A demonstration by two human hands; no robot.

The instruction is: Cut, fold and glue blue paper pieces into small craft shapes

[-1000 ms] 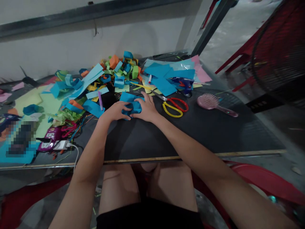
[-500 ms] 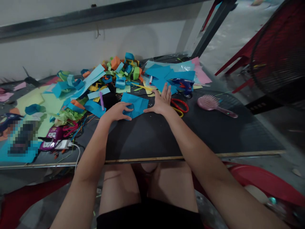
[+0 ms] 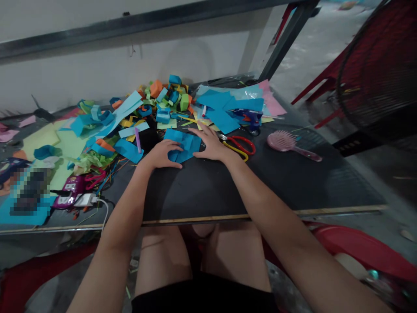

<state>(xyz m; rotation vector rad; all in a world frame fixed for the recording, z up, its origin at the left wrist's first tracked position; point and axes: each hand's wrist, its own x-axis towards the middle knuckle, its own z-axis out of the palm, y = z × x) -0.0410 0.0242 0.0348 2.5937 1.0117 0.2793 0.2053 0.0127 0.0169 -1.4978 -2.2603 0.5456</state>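
A creased blue paper sheet lies on the dark table between my two hands. My left hand rests on the sheet's left side, its fingers apart and curved over the paper. At the sheet's right edge, my right hand has its fingers spread, with the fingertips touching or just above the paper. Scissors with red and yellow handles lie just right of my right hand. To the left of the sheet are a purple stick-like item and another blue piece of paper.
Folded colored paper pieces are heaped at the back. A blue glue gun and a pink hairbrush lie on the right. A purple device with a white charger sits at left. A fan stands beyond the table.
My right hand has moved left, from beside the scissors onto the blue sheet's right edge, uncovering more of the scissors. My left hand stays on the paper. The view has shifted slightly.
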